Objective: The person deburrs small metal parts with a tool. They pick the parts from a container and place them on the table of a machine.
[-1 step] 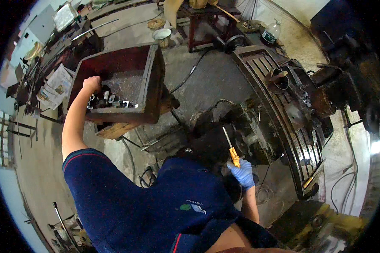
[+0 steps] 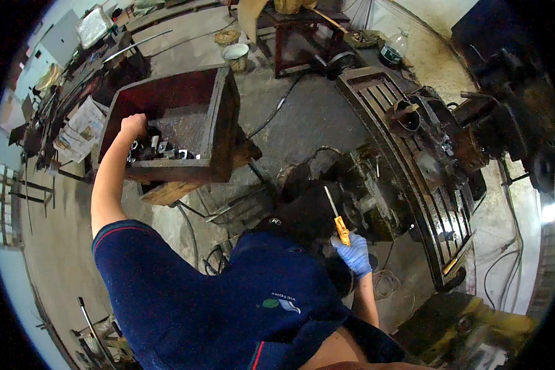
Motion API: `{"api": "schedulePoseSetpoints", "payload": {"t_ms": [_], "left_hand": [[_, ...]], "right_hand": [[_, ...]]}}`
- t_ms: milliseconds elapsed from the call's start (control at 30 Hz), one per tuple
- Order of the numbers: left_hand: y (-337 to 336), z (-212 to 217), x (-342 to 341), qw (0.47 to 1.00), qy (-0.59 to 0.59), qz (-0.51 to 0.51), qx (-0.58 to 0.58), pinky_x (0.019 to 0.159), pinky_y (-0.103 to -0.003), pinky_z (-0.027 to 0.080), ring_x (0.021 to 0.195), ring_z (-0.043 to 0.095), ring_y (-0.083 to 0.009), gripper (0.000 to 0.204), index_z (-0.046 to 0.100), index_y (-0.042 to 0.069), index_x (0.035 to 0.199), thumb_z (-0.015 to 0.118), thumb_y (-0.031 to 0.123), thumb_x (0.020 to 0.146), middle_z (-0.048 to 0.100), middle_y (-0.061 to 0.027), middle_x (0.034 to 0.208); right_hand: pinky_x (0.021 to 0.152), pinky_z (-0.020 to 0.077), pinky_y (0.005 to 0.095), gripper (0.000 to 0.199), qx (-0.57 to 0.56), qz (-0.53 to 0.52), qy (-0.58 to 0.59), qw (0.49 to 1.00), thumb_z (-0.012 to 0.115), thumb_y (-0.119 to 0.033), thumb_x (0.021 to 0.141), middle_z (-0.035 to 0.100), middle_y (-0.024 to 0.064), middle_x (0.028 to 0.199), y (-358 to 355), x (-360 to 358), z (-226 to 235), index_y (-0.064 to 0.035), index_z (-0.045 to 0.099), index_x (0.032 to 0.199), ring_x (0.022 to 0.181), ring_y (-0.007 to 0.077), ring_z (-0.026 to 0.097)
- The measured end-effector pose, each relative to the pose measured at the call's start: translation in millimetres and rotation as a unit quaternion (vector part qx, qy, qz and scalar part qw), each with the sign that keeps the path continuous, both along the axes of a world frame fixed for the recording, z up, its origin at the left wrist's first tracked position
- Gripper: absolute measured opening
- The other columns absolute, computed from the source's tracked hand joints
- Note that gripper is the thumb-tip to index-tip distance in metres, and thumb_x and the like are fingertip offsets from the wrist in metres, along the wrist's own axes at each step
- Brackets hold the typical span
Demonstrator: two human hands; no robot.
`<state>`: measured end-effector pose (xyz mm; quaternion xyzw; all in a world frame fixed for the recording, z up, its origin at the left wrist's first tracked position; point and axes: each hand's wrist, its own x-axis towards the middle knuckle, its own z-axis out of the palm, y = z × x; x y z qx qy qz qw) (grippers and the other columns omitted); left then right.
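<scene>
a large dark machine [image 2: 425, 154] with a slotted curved bed fills the right side of a workshop floor. left of it stands a reddish-brown wooden crate [image 2: 222, 123] holding small metal parts [image 2: 160, 151]. the left hand [image 2: 134, 125], bare and loosely fisted, reaches into the crate above the parts (whether it grips one cannot be told). the right hand [image 2: 354, 253], in a blue glove, is closed around a yellow-handled screwdriver [image 2: 336, 219], blade pointing up beside the machine. the step looks like picking out a part; next calls for a sure grasp. folded papers [image 2: 80, 126] lie left of the crate; a clear bottle [image 2: 393, 48] stands beyond.
</scene>
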<state>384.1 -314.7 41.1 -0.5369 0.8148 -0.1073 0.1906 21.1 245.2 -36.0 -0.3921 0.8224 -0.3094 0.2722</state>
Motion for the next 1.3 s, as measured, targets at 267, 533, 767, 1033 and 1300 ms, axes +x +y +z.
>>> {"api": "schedulePoseSetpoints", "payload": {"t_ms": [267, 533, 767, 1033, 1300], "left_hand": [[30.4, 80.1, -27.9, 0.869, 0.485, -0.097, 0.002, 0.072, -0.033, 0.048, 0.082, 0.061, -0.0239, 0.035, 0.055, 0.004, 0.11, 0.062, 0.009, 0.076, 0.063, -0.0111, 0.09], [195.5, 158.4, -197.5, 0.587, 0.651, -0.197, 0.439, 0.065, -0.026, 0.046, 0.067, 0.059, -0.0142, 0.029, 0.049, -0.001, 0.1, 0.062, 0.009, 0.076, 0.059, -0.0077, 0.08], [269.5, 113.4, -347.2, 0.475, 0.579, -0.202, 0.63, 0.057, -0.025, 0.045, 0.059, 0.054, -0.0091, 0.016, 0.056, 0.003, 0.089, 0.058, 0.014, 0.077, 0.055, -0.0013, 0.072], [332.2, 36.3, -462.5, 0.532, 0.532, -0.165, 0.638, 0.051, -0.025, 0.042, 0.056, 0.048, -0.0079, 0.016, 0.062, 0.003, 0.081, 0.055, 0.017, 0.078, 0.055, 0.0015, 0.067], [388.2, 20.9, -558.4, 0.668, 0.407, -0.552, 0.29, 0.072, -0.039, 0.049, 0.081, 0.061, -0.0323, 0.027, 0.067, 0.008, 0.083, 0.06, 0.027, 0.066, 0.064, -0.0148, 0.083]], "right_hand": [[0.053, 0.0453, 0.0326, 0.036, 0.007, -0.016, -0.037, 0.999, 0.065, -0.04, 0.074, 0.059, 0.0114, 0.06, 13.2, -7.3, -2.7, -0.004, 0.06, 0.077, 0.054, 0.0218, 0.06], [0.055, 0.0466, 0.0338, 0.036, 0.008, 0.005, -0.05, 0.999, 0.064, -0.04, 0.073, 0.06, 0.0144, 0.064, -6.2, -14.0, 89.5, -0.006, 0.063, 0.086, 0.06, 0.0244, 0.062], [0.06, 0.0471, 0.0354, 0.038, 0.008, -0.057, 0.068, 0.996, 0.062, -0.038, 0.075, 0.061, 0.0191, 0.074, 18.0, -40.3, 148.9, -0.007, 0.063, 0.097, 0.069, 0.0326, 0.061], [0.054, 0.042, 0.0347, 0.041, 0.018, -0.174, 0.071, 0.982, 0.062, -0.042, 0.075, 0.054, 0.0128, 0.059, 56.5, -61.0, 129.5, -0.0018, 0.063, 0.082, 0.054, 0.0211, 0.051], [0.054, 0.0431, 0.0257, 0.026, -0.229, -0.313, 0.123, 0.913, 0.07, -0.024, 0.074, 0.061, 0.0001, 0.065, 125.4, -136.1, 103.4, 0.0008, 0.066, 0.082, 0.06, 0.0064, 0.052]]}}
